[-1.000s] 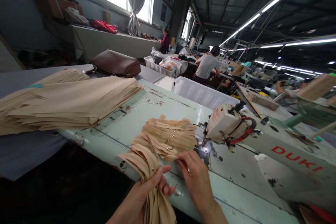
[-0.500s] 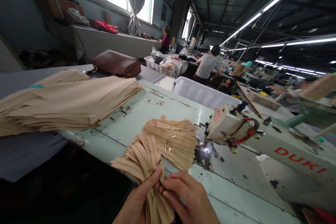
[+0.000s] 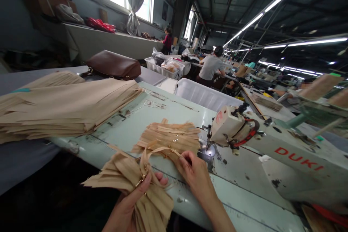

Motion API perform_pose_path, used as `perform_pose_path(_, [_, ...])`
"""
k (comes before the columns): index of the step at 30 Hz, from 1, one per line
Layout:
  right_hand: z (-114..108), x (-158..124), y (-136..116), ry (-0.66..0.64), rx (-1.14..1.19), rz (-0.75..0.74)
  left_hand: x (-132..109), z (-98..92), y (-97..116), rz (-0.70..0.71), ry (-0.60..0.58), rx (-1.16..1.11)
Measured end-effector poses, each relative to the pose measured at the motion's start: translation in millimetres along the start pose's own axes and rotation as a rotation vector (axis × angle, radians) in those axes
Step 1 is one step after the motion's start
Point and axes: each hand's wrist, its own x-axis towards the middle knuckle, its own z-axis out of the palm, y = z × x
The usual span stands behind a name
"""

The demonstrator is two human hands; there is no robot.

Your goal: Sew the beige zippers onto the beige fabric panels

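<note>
Factory floor, long rows of benches under strip lights, windows on the left wall. Pale green table in front of the person, printed ruler marks along its near edge, digits too small to read. Containers: white tub just behind the table, inside not visible from this angle; farther back a white crate holding clear plastic bags with stuffing, contents not identifiable. Brown bag zipped up, lying beyond a fabric stack of beige cut pieces at the left. Writing: "DUKI" in red capitals on the arm of the sewing machine; red mark on the machine head, unreadable. Left hand closed around a bundle of beige zippers held off the near table edge, thumb pressed across the top, the tapes fanning out leftward. Right hand rests on the table just short of the needle, thumb and fingertips pinching the end of one zipper, which arcs from the bundle to that hand. Second pile of the same zippers lies flat on the table just behind, gold pulls showing. Co-worker in grey top seated at a bench beyond the tub, back turned; another person in red near the far window.
</note>
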Motion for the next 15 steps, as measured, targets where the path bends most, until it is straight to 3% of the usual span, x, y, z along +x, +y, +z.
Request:
perform_pose_path(4, [-5,-5,-2,-0.033,0.131,0.008,11,-2.8,-12,0.01,-0.121,-0.002])
perform_pose_path(8, [-2,-22,-11,-0.14,0.192,-0.042,9,-0.2,-16,-0.098,-0.214,-0.074])
perform_pose_path(12, [6,-40,-23,-0.243,0.1,-0.334,1,2.8,-11,-0.167,-0.129,-0.055])
perform_pose_path(15, [11,-47,-26,-0.197,0.054,-0.387,-1,6.4,-6,-0.213,-0.024,-0.052])
